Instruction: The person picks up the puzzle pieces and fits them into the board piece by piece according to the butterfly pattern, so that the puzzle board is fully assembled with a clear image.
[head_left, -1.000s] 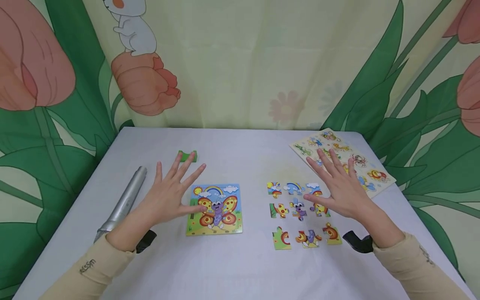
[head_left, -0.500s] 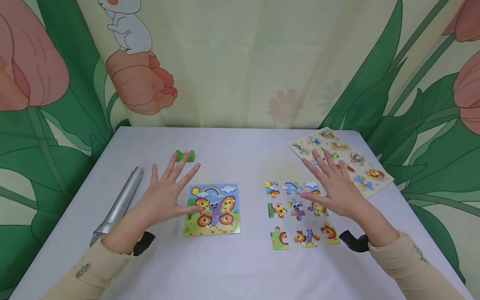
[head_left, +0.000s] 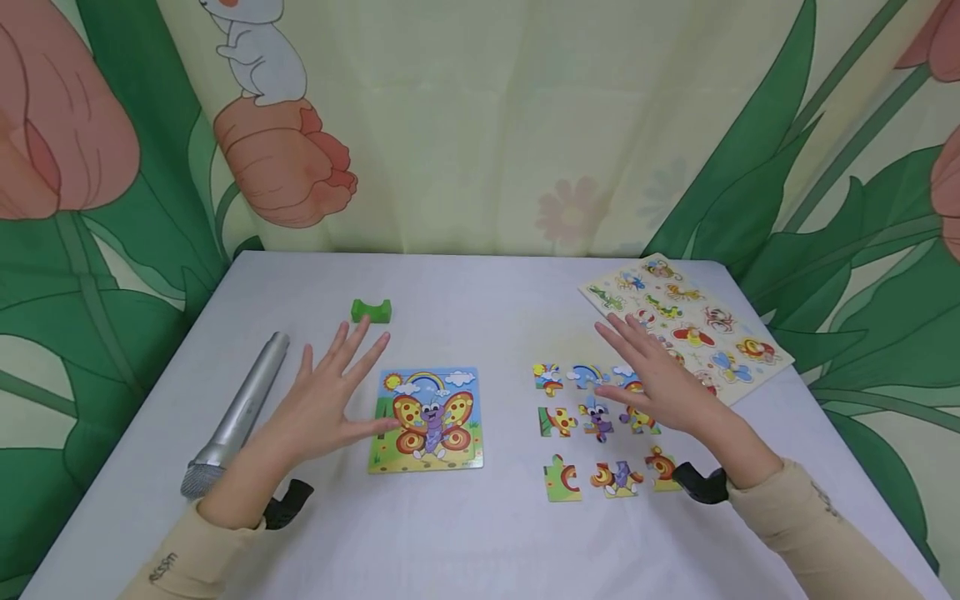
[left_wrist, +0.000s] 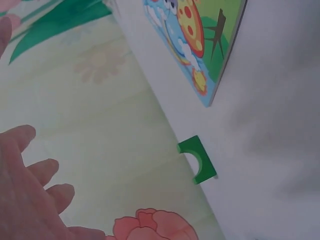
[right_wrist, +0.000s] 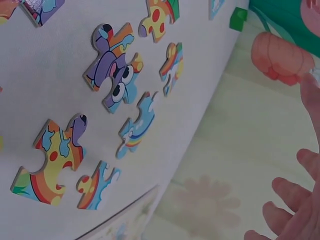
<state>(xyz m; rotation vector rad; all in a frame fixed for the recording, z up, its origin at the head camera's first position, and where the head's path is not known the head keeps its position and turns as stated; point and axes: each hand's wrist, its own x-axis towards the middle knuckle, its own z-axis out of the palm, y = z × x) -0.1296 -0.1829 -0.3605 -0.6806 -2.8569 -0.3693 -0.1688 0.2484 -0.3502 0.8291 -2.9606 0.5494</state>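
Note:
My left hand point(head_left: 326, 404) hovers with fingers spread, holding nothing, just left of a square butterfly picture board point(head_left: 427, 454). Its thumb overlaps the board's left edge in the head view. Spread as well and holding nothing, my right hand point(head_left: 663, 379) is over the right part of the loose jigsaw pieces. Those pieces lie apart in rows; one shows the butterfly's face point(right_wrist: 112, 70), another a rainbow point(right_wrist: 139, 125). In the head view the right hand partly covers the upper right pieces. A green block with a curved notch point(left_wrist: 201, 160) sits beyond the left hand's fingertips.
A silver microphone point(head_left: 243, 408) lies along the table's left side, its mesh head near the left forearm. At the back right is a pale board with insect pictures point(head_left: 720, 333), partly behind the right hand. A floral curtain point(head_left: 465, 125) hangs behind the white table point(head_left: 480, 533).
Both hands have drawn slightly nearer the person, and the right has also shifted a little left. More of the green block and the insect board now shows. The things on the table stay put.

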